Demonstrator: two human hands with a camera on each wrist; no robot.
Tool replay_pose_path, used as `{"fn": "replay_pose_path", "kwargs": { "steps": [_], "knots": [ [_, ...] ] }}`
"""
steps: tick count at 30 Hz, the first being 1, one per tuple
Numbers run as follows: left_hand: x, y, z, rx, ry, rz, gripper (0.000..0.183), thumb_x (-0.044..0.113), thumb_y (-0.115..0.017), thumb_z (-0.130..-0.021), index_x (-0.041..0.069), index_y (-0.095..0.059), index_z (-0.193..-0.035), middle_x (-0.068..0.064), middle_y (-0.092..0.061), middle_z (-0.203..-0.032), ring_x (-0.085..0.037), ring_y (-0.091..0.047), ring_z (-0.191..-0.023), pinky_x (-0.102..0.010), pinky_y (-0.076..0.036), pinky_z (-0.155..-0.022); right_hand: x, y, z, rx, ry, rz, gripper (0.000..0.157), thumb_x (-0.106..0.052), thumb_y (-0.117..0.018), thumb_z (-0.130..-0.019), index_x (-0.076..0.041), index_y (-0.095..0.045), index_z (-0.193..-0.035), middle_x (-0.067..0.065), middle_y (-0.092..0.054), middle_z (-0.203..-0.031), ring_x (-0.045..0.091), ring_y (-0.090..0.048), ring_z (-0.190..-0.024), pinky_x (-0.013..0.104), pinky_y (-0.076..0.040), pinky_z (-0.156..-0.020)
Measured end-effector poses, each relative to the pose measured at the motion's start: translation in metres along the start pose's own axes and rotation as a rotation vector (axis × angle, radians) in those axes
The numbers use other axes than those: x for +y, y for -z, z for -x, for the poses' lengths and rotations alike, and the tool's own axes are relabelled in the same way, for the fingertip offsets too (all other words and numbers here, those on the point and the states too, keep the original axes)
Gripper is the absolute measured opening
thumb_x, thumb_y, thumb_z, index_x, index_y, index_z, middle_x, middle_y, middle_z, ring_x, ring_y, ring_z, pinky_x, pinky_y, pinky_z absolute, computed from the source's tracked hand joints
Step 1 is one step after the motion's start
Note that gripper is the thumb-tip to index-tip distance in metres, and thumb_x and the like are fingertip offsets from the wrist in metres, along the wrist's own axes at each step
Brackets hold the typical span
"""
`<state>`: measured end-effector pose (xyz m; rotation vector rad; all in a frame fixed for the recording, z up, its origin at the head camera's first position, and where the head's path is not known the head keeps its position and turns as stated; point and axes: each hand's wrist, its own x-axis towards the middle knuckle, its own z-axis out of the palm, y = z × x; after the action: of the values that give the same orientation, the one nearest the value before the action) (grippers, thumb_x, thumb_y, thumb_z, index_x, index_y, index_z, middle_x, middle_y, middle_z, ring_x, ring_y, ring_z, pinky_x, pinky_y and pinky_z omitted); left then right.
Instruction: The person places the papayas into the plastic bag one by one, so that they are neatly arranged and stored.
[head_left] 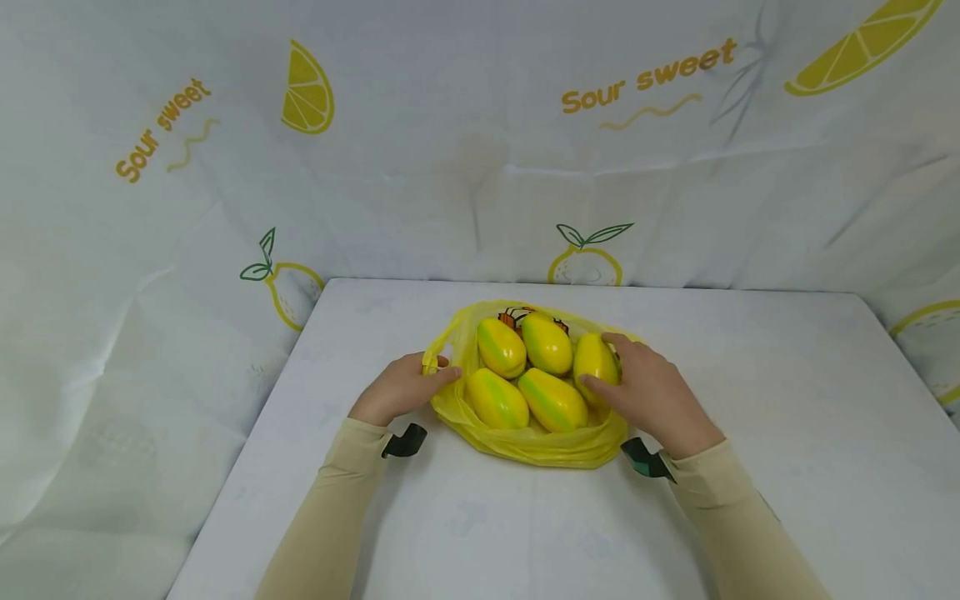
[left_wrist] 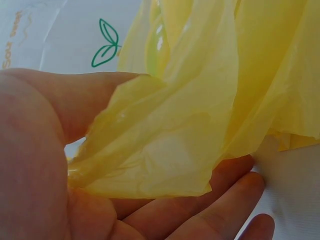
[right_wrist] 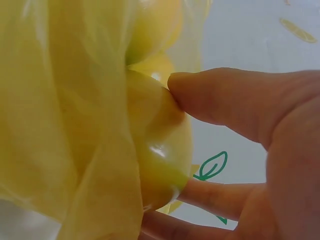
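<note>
A yellow plastic bag (head_left: 540,454) lies with its mouth open, several glossy yellow-green papayas inside. My left hand (head_left: 405,387) holds the bag's left edge by its handle; in the left wrist view, thin plastic (left_wrist: 155,145) runs between the thumb and the fingers (left_wrist: 220,205). At the bag's right side, my right hand (head_left: 648,392) grips the rightmost papaya (head_left: 595,360), thumb on its near side and fingers round the far side. The right wrist view shows the thumb (right_wrist: 220,97) pressing the papaya's skin (right_wrist: 155,135), with part of the fruit covered by the bag.
A white table (head_left: 480,533) carries the bag near its middle. Behind the back edge hangs a white cloth (head_left: 450,167) printed with lemons and lettering. Black straps (head_left: 405,440) are at both wrists.
</note>
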<state>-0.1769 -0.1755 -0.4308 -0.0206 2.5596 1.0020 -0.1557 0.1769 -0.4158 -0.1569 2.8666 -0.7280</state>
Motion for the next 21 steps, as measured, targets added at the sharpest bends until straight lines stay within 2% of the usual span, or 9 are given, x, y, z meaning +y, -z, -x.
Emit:
{"fn": "replay_pose_path", "kwargs": {
  "steps": [9, 16, 19, 21],
  "knots": [
    [-0.001, -0.001, 0.001, -0.004, -0.008, 0.005, 0.039, 0.053, -0.064, -0.104, 0.015, -0.069, -0.115, -0.003, -0.061, -0.091, -0.023, -0.059, -0.09, -0.037, -0.044, -0.081, 0.002, -0.003, 0.001, -0.001, 0.001, 0.01, 0.084, -0.049, -0.071, -0.102, 0.006, -0.042, -0.159, 0.036, -0.054, -0.152, 0.054, -0.057, -0.134, 0.07, -0.047, -0.109],
    [-0.003, 0.002, 0.001, -0.011, -0.007, 0.004, 0.042, 0.058, -0.062, -0.103, 0.016, -0.067, -0.11, -0.003, -0.058, -0.09, -0.023, -0.058, -0.09, -0.038, -0.043, -0.081, 0.004, 0.007, 0.001, -0.003, 0.022, -0.01, 0.087, -0.055, -0.069, -0.102, 0.001, -0.04, -0.162, 0.033, -0.057, -0.15, 0.051, -0.06, -0.131, 0.068, -0.051, -0.105],
    [-0.006, 0.006, 0.003, 0.001, 0.002, -0.009, 0.052, 0.066, -0.059, -0.103, 0.016, -0.065, -0.115, -0.006, -0.06, -0.096, -0.026, -0.059, -0.096, -0.042, -0.045, -0.086, 0.006, 0.014, 0.003, 0.007, 0.045, -0.053, 0.082, -0.056, -0.067, -0.103, -0.005, -0.041, -0.163, 0.027, -0.059, -0.15, 0.046, -0.063, -0.13, 0.065, -0.055, -0.101],
    [-0.007, 0.009, 0.007, 0.033, 0.012, -0.016, 0.066, 0.076, -0.056, -0.1, 0.017, -0.064, -0.129, -0.007, -0.067, -0.112, -0.027, -0.064, -0.109, -0.046, -0.049, -0.095, 0.008, 0.02, 0.006, 0.032, 0.063, -0.072, 0.08, -0.057, -0.065, -0.105, -0.009, -0.041, -0.164, 0.025, -0.059, -0.151, 0.046, -0.063, -0.131, 0.065, -0.055, -0.101]
  ]
}}
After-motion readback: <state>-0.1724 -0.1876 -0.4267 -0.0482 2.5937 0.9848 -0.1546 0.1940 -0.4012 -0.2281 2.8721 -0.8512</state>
